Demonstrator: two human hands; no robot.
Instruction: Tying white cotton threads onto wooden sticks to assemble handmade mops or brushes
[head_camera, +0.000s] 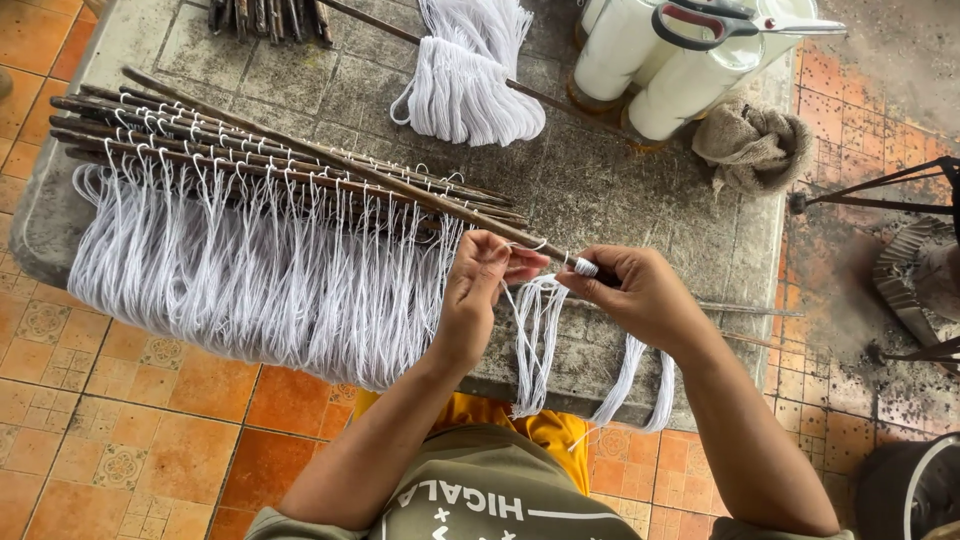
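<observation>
Head view, 1 frame. Item 1: long thin brown wooden stick (440, 205), long axis running from 10 o'clock to 4 o'clock across the grey concrete slab table (620, 190); its near end sits at the hands, wound with a few turns of white cotton string (585, 266). Right hand (640, 295), closed, pinches that wound tip; the stick extends away from it toward 10 o'clock. Left hand (480, 285), at 9 o'clock of the right and just beside it, fingers closed on a loop of the same string under the stick; both hands lie equally near the tip, the right touching it. Item 2: loose white strands (535, 340) hanging below the hands over the table edge. Item 3: stack of dark sticks with looped white string fringe (250, 270), at 9 o'clock, roughly 6 sticks, exact count unclear. Item 4: 1 white yarn skein (465, 75) at 12 o'clock. Item 5: white thread cones (660, 60) at 1 o'clock, 2 plainly seen. Item 6: 1 pair of red-handled scissors (735, 22) on top of them. Item 7: 1 crumpled burlap cloth (750, 145).
</observation>
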